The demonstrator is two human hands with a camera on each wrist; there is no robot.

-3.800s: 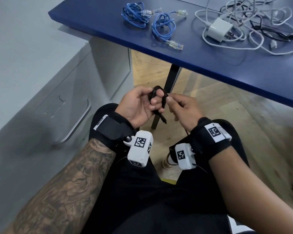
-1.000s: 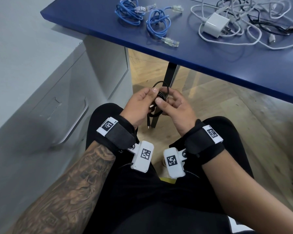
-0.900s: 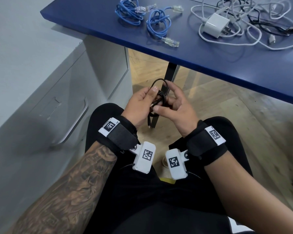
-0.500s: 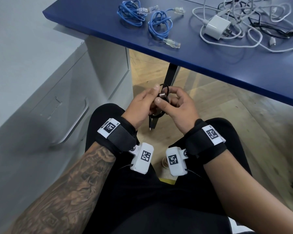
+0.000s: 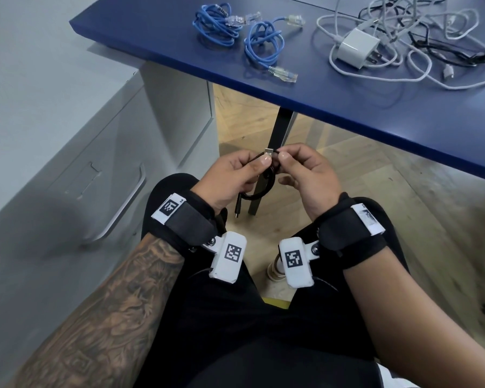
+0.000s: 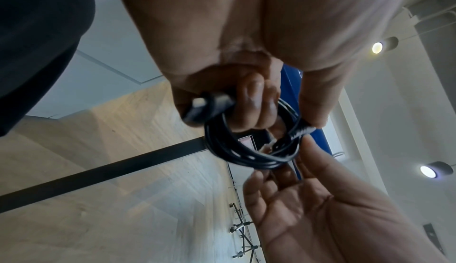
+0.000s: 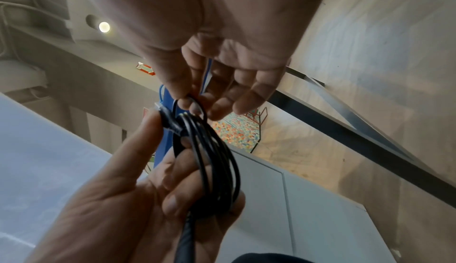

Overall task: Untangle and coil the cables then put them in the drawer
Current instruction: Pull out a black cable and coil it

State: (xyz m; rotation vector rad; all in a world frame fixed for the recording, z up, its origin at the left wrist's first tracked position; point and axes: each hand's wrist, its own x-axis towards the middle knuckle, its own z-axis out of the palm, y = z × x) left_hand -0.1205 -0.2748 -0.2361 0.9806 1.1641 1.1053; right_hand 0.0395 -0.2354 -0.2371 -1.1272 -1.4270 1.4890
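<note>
Hands meet above the lap, below the near edge of the table: the left hand has its fingers curled through a small coil of black USB cable, gripping the loops, with one plug end hanging below the palm. The right hand pinches a strand at the top of the coil between thumb and forefinger, just beside the metal USB plug that sticks up between the two thumbs; its other fingers are loosely bent and hold nothing. To the left stands a grey drawer cabinet with its drawer handle, drawers closed. Farther off, on the blue table, two bundled blue network cables lie near the left corner, and toward the right edge a white charger sits in a tangle of white and black cables.
</note>
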